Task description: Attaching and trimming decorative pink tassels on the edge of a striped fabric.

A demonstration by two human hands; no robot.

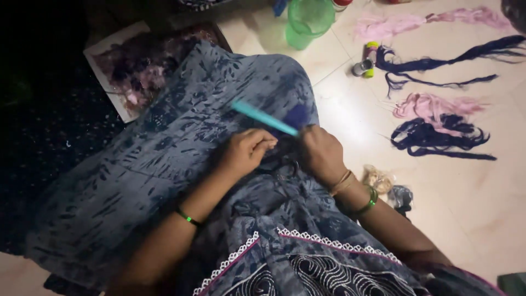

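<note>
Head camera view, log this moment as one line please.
left hand: pinching dark hair | right hand: holding teal comb | lap: blue patterned cloth | floor: pink and navy hair strands, green plastic jug

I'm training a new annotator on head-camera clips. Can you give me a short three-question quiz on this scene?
1. True or false: the right hand holds the teal comb.
2. Which lies on the tiled floor at right? A) pink and dark blue hair strands B) scissors C) a book
3. Fill in: both hands work over blue patterned ____.

Key: 1 true; 2 A; 3 fabric. The left hand is closed on dark strands between the hands, though what exactly it pinches is hard to see.
</note>
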